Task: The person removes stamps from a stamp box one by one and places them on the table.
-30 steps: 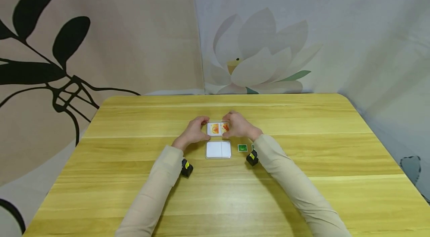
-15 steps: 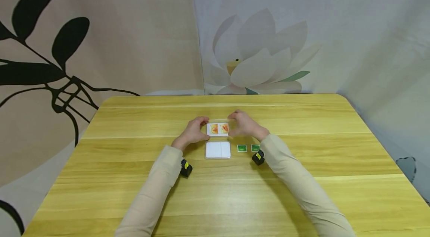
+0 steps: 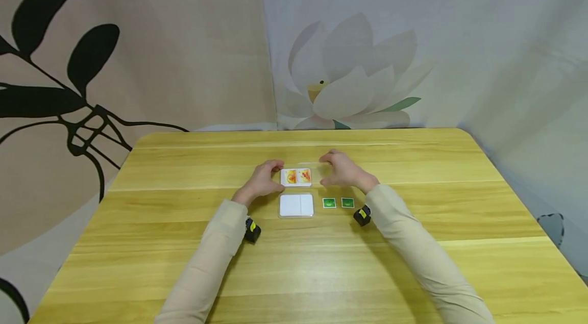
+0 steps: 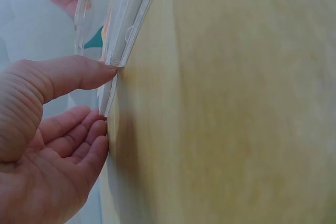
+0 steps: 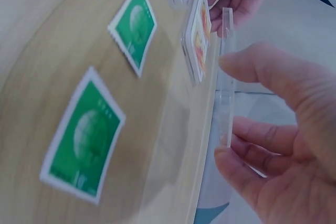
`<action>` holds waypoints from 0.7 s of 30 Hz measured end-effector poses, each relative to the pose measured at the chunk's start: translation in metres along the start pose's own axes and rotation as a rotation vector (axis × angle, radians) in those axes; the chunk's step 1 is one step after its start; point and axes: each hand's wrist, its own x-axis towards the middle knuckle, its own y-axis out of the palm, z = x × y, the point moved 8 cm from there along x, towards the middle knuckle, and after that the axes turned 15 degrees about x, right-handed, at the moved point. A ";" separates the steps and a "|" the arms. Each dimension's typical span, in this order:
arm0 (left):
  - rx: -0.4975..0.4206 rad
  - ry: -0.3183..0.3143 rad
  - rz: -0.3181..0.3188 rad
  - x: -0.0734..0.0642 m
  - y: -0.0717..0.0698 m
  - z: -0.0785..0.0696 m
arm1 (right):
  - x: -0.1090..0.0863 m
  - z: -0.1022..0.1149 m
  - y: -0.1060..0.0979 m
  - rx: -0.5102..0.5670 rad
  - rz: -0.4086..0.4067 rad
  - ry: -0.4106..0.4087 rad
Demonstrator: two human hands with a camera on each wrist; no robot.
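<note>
My left hand [image 3: 261,179] grips the left end of a small flat white case [image 3: 296,177], thumb on the near edge and fingertips at the far edge. Two orange-and-yellow stamps [image 5: 198,45] lie side by side in it. My right hand [image 3: 345,170] pinches a clear plastic lid [image 5: 227,87] between thumb and fingers, raised above the case and off to its right. Nearer to me lies a second case, white inside with a clear rim [image 3: 296,205]. Beside it are two green stamps, one on the left [image 3: 329,203] and one on the right [image 3: 347,203].
Everything lies on a wide wooden table [image 3: 184,242] with rounded far corners. Behind it hangs a printed cloth [image 3: 206,48] with leaves and a lotus. Black wrist cameras sit at the left wrist [image 3: 252,232] and the right wrist [image 3: 362,216].
My right hand has moved right and away from the orange-stamp case, taking the clear lid with it. The right green stamp has come into full view. My left hand has stayed on the case.
</note>
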 end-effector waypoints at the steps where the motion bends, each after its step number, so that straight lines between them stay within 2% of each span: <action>1: -0.001 0.001 0.000 0.000 0.000 0.000 | -0.001 0.000 -0.001 0.001 -0.002 -0.001; 9: 0.005 0.014 -0.001 0.000 0.001 0.001 | -0.008 -0.005 -0.011 0.013 -0.019 -0.038; 21: 0.010 0.001 0.007 0.001 0.001 0.001 | -0.023 -0.019 -0.025 0.005 -0.052 -0.044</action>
